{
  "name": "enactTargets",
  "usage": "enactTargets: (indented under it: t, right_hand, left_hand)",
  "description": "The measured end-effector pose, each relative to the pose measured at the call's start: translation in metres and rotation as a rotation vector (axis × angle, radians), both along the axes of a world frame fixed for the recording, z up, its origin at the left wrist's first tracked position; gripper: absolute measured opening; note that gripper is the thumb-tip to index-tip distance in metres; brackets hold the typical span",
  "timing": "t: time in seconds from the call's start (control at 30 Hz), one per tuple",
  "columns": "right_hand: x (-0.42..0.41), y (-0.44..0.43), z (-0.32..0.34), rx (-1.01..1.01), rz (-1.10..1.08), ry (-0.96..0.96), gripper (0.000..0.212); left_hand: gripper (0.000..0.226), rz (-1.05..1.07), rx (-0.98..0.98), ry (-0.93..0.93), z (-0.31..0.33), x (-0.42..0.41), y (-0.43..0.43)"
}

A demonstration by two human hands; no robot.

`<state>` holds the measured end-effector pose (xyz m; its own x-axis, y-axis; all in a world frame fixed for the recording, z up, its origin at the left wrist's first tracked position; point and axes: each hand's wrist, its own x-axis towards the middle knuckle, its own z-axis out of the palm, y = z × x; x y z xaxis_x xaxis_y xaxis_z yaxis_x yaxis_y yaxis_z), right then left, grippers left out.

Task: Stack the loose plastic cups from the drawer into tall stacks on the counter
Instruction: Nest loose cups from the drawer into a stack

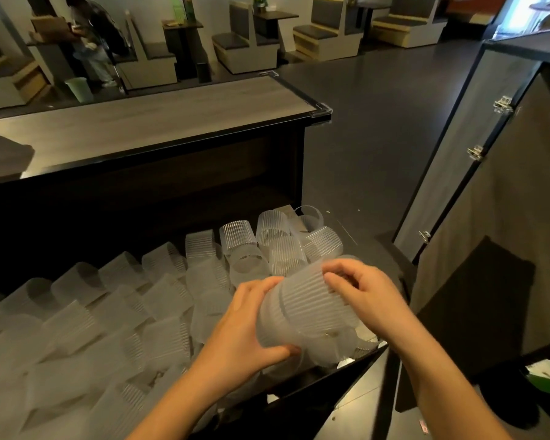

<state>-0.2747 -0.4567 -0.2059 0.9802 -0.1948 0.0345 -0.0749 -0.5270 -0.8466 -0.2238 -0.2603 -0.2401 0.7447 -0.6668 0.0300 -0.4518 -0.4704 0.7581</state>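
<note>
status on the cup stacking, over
Left grip and right grip both hold nested ribbed plastic cups above the drawer. Loose cups fill it. No stack on the counter yet. Nothing in the way.

Behind the service counter of a café or restaurant.
Far across the dark floor stand rows of padded booth seats with small dark tables between them. Nearer, a long wood-topped counter closes off the serving side, where a wide drawer holds dozens of ribbed plastic cups.
</note>
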Motion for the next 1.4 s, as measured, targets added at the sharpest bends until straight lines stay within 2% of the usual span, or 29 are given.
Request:
enactTargets:
  t: [0.37, 0.5, 0.57, 0.63, 0.7, 0.8, 0.93, 1.2, 1.4]
  right_hand:
    - [0.008, 0.013, -0.025, -0.205, 0.019, -0.079, 0.026]
    - [0.01, 0.009, -0.028, -0.135, 0.022, -0.113, 0.024]
    - [0.012, -0.005, -0.028, -0.069, -0.099, -0.182, 0.024]
    - [0.015, -0.029, -0.034, -0.125, -0.279, -0.206, 0.028]
    - [0.018, -0.049, -0.044, -0.236, -0.365, -0.055, 0.041]
    - [0.024, -0.058, -0.061, -0.337, -0.316, 0.183, 0.052]
    - [0.031, -0.052, -0.078, -0.369, -0.304, 0.262, 0.051]
    - [0.038, -0.05, -0.087, -0.332, -0.424, 0.198, 0.041]
    - [0.029, -0.048, -0.065, -0.106, -0.497, -0.072, 0.032]
  left_hand:
    - [0.079, -0.002, 0.038, -0.029, -0.005, 0.003, -0.002]
    - [0.079, 0.009, 0.042, -0.015, -0.004, 0.004, -0.002]
    - [0.081, 0.031, 0.023, 0.002, -0.004, 0.004, 0.001]
    - [0.08, 0.055, 0.012, 0.013, -0.003, 0.004, 0.005]
    - [0.079, 0.069, 0.01, 0.016, -0.003, 0.004, 0.009]
    - [0.081, 0.082, 0.011, 0.016, -0.003, 0.005, 0.011]
    - [0.084, 0.107, -0.008, 0.014, -0.003, 0.006, 0.012]
    - [0.082, 0.128, -0.029, 0.021, 0.0, 0.005, 0.015]
    - [0.082, 0.149, -0.028, -0.001, 0.001, 0.004, 0.019]
